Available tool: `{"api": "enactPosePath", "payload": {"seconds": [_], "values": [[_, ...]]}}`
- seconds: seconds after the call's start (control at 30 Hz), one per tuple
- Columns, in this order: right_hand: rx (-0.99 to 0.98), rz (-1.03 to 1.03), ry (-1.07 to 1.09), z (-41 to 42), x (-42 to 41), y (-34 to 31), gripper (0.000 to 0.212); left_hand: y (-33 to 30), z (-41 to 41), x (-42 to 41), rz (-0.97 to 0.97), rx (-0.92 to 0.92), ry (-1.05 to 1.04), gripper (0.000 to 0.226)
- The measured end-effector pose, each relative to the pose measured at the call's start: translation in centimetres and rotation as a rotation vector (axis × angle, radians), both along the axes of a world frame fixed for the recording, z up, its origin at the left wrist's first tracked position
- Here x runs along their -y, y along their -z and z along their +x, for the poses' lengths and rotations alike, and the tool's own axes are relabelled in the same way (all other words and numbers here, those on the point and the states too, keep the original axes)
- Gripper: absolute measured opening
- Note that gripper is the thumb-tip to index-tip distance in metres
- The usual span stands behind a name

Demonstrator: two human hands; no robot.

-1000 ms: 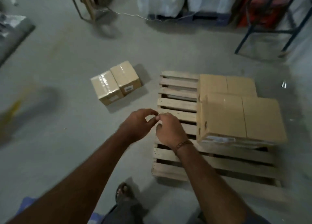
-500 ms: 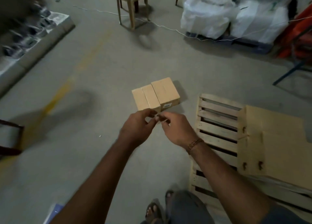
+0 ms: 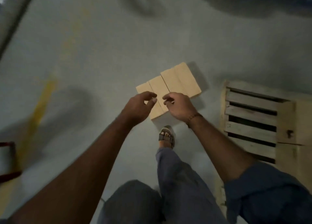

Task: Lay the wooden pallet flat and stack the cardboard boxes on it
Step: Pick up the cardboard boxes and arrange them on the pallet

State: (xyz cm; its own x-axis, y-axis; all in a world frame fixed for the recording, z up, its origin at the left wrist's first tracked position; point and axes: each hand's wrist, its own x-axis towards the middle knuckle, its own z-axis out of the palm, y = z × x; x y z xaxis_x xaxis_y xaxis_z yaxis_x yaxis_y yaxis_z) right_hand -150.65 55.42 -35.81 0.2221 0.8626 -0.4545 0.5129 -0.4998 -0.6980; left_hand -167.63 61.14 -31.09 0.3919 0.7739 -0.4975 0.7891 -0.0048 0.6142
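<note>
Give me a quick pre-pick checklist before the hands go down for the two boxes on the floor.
1. Pallet lying flat on the floor: ok.
2. Two floor boxes side by side and within reach in front of the hands: ok.
3. Left hand free to grip: ok, fingers loosely curled, nothing visibly held.
4. Right hand free to grip: cannot tell, something small and pale may be pinched at the fingertips.
5. Footing clear of the boxes: ok, sandalled foot stands just short of the near box.
6. Room left on the pallet: ok, bare slats show beside the stacked boxes.
</note>
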Motion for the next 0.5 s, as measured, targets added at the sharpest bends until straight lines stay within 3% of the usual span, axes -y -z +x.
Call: {"api": "enactPosePath", "payload": {"seconds": [0.2, 0.3, 0.37, 0.43, 0.5], "values": [[0.032, -0.318, 0.106, 2.9, -10.8, 18.3, 0.026, 20.2, 1.4, -11.3, -0.091, -0.071, -0.135, 0.04], [0.069, -0.616, 0.157, 4.2, -11.7, 29.0, 0.019, 32.0, 1.5, -12.2, -0.222, -0.168, -0.253, 0.061], [-0.009, -0.715, 0.284, 4.8, -11.2, 36.1, 0.039, 39.3, 2.2, -12.7, -0.362, -0.202, -0.386, 0.076], [-0.111, -0.68, 0.515, 4.6, -10.5, 41.8, 0.056, 45.1, 2.5, -12.4, -0.556, -0.204, -0.639, 0.087], [-0.178, -0.564, 0.77, 4.0, -9.4, 46.2, 0.061, 49.8, 2.7, -11.4, -0.694, -0.151, -0.744, 0.085]]}}
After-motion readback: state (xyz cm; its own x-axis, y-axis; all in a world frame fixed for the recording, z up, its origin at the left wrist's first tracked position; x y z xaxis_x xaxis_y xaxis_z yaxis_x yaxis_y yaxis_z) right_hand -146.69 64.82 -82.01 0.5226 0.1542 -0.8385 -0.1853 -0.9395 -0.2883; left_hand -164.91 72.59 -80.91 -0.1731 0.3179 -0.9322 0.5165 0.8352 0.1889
